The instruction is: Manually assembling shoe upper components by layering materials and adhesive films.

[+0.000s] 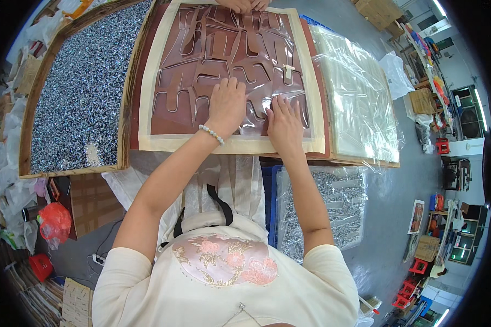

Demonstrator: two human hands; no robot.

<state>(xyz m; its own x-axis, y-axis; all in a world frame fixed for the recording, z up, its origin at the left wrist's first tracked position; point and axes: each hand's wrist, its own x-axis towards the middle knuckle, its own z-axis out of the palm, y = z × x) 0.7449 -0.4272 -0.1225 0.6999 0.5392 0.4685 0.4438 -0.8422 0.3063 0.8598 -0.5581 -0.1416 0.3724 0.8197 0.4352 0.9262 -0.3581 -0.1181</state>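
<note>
A clear plastic sheet (215,68) with several cut-out strap-like shapes lies over a reddish-brown board, edged by a cream border (147,103). My left hand (227,106), with a beaded bracelet at the wrist, rests on the lower middle of the sheet, fingers stretched forward. To its right, my right hand (285,125) lies on the sheet near the lower right corner, fingers flat and slightly apart. Neither hand shows anything held. A small cream piece of tape (288,72) sits on the sheet beyond my right hand. The plastic around my fingers is wrinkled and shiny.
Another person's hands (243,5) touch the far edge. At left stands a wooden-framed tray (79,92) of dark glitter; at right, a stack of clear plastic sheets (360,103). Below, a blue crate (271,204) stands beside bagged silvery sheets (322,210). A red bag (55,222) hangs lower left.
</note>
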